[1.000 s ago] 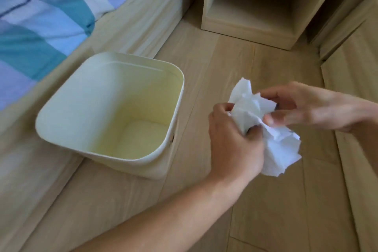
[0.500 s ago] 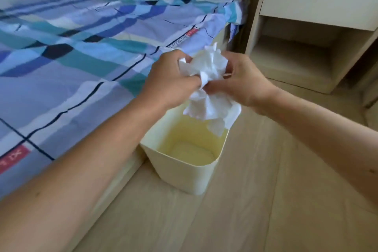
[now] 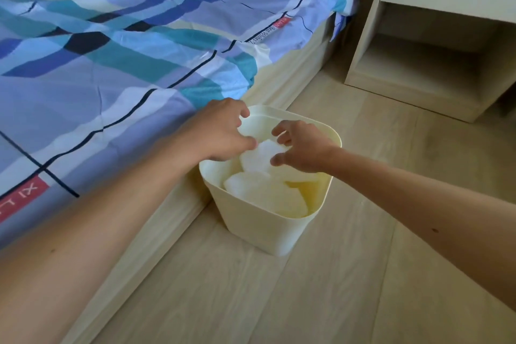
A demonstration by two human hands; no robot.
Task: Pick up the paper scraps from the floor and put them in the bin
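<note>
A cream square bin (image 3: pixel 268 229) stands on the wooden floor against the bed frame. Crumpled white paper scraps (image 3: pixel 259 184) lie blurred inside the bin, below both hands. My left hand (image 3: pixel 220 131) hovers over the bin's left rim with its fingers spread. My right hand (image 3: pixel 301 145) hovers over the bin's opening, fingers apart as well. Neither hand grips the paper; the fingertips are just above it.
A bed (image 3: pixel 125 36) with a blue and teal patterned sheet fills the left side. A light wooden nightstand (image 3: pixel 435 45) with an open shelf stands at the back right. Pale wood floor (image 3: pixel 349 288) stretches in front of and right of the bin.
Both hands carried the crumpled paper from the floor up over the bin, then lowered and let it go. The paper now lies in the bin and both hands are open.
</note>
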